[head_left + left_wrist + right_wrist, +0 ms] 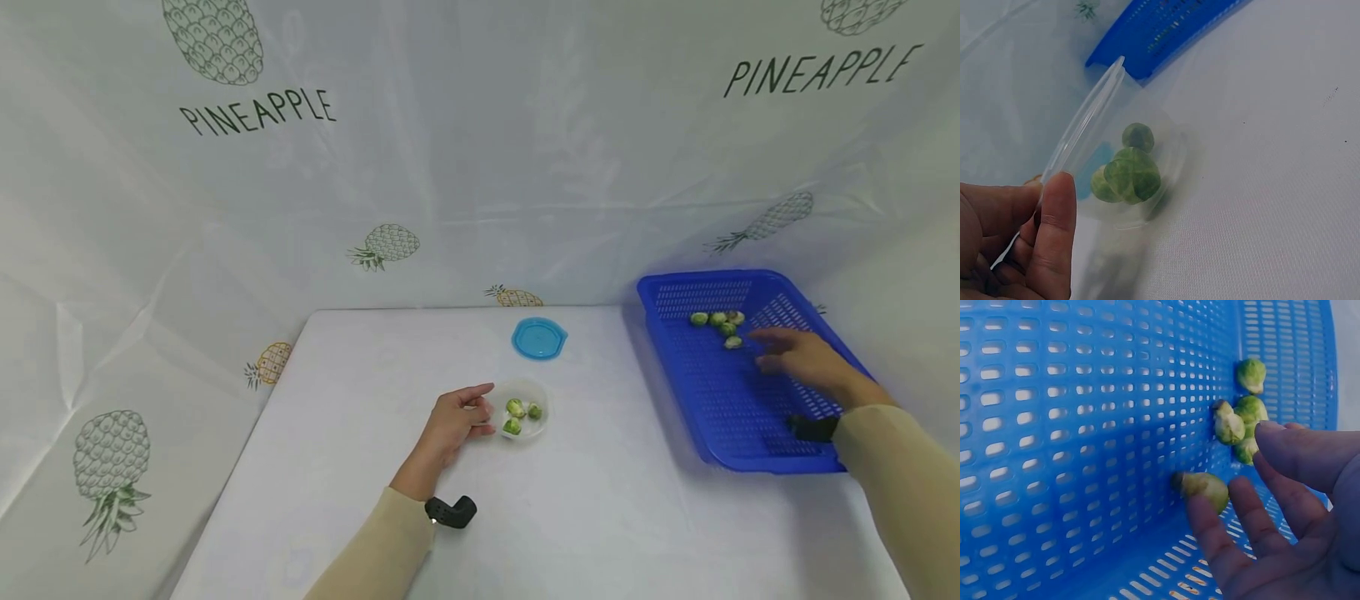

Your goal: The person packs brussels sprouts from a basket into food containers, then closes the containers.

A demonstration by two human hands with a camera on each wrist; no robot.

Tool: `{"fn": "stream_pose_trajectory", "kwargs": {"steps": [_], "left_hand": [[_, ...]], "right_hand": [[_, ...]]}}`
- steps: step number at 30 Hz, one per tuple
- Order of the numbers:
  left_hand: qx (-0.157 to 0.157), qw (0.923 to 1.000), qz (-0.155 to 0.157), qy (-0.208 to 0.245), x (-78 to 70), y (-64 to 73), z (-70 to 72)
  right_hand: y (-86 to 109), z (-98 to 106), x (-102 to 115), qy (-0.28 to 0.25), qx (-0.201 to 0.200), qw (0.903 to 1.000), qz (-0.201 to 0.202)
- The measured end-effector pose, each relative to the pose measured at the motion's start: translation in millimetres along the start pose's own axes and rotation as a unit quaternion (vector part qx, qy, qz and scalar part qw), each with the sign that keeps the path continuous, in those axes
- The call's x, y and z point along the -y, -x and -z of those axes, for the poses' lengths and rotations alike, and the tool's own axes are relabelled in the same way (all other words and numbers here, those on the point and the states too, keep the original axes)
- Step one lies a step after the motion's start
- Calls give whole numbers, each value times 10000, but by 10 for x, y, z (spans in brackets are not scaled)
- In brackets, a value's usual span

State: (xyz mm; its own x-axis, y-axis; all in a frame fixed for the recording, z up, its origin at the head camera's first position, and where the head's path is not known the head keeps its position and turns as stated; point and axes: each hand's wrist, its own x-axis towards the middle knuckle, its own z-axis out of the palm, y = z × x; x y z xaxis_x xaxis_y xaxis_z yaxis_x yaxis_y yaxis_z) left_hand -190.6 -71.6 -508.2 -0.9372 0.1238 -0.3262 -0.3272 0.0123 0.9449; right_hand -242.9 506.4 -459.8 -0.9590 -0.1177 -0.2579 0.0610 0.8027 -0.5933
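My left hand point(453, 423) pinches the rim of a clear plastic bowl point(531, 431) on the white table. Three green Brussels sprouts point(514, 407) lie in it; the left wrist view shows them through the clear wall. Over on the right, my right hand point(810, 362) reaches into a blue plastic basket point(678, 400). Its fingers are spread, and nothing sits between them. In the right wrist view, one Brussels sprout point(1205, 489) lies right by the fingertips. Several more sprouts point(1251, 376) rest near the basket's far end, some partly hidden by the thumb.
A round blue lid point(539, 338) lies on the table point(375, 375) behind the bowl. White pineapple-print sheeting point(480, 167) hangs behind the table and along its sides. The basket's tall perforated walls surround my right hand.
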Motion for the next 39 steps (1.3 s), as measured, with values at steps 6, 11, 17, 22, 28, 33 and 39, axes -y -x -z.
{"fn": "stream_pose_trajectory", "kwargs": {"steps": [6, 11, 17, 22, 28, 33, 39], "left_hand": [[18, 10000, -13, 33, -2, -3, 6], [45, 10000, 19, 26, -4, -1, 5], [37, 10000, 0, 51, 3, -5, 0], [50, 10000, -5, 52, 13, -19, 0], [60, 10000, -40, 41, 21, -22, -2], [66, 10000, -50, 45, 21, -19, -5], [27, 10000, -21, 5, 8, -10, -8]], "right_hand": [[8, -18, 10, -36, 43, 9999, 119], [3, -13, -32, 227, -147, 9996, -8], [-47, -47, -73, 301, 5, 9994, 151], [-52, -79, -69, 223, 224, 9993, 174], [-58, -78, -22, 327, 297, 9989, 149], [-79, -77, 24, 491, 275, 9980, 292], [-97, -86, 68, 567, 365, 9974, 252]]}}
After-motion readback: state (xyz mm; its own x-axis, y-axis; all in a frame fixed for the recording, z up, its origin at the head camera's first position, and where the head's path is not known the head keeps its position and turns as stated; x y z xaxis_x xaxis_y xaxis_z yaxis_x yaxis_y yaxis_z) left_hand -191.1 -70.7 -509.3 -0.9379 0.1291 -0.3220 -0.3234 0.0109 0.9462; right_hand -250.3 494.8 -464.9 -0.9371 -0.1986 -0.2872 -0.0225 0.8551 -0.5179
